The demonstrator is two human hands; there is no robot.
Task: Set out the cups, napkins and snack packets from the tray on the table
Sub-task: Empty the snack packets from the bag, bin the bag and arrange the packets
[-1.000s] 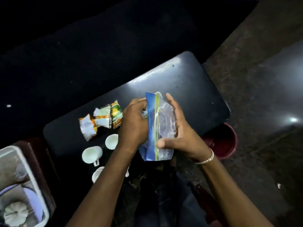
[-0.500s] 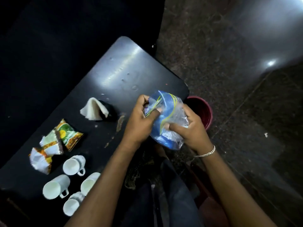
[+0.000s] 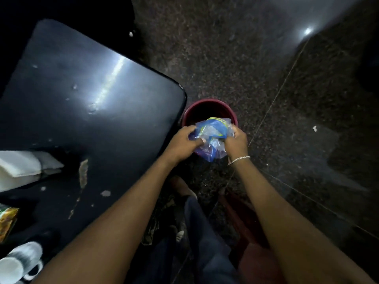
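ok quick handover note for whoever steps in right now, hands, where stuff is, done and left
Left hand and right hand: both gripping the crumpled plastic bag over the red bin on the floor beside the table.
On the table: napkins, a snack packet and a cup, all at the left edge of view.
Done: those are set out.
Left: drop the bag; tray out of view, check it.

The bag (image 3: 212, 133) crumpled between your hands is thin, clear, glossy plastic printed in blue and yellow. The table (image 3: 88, 95) beside you has a dark, smooth, glossy top with chips and scuffs. The napkins (image 3: 22, 167) look like soft matt paper. The bucket (image 3: 207, 107) seems smooth maroon plastic, the floor (image 3: 246, 58) polished speckled stone, your bracelet (image 3: 239, 159) shiny metal.
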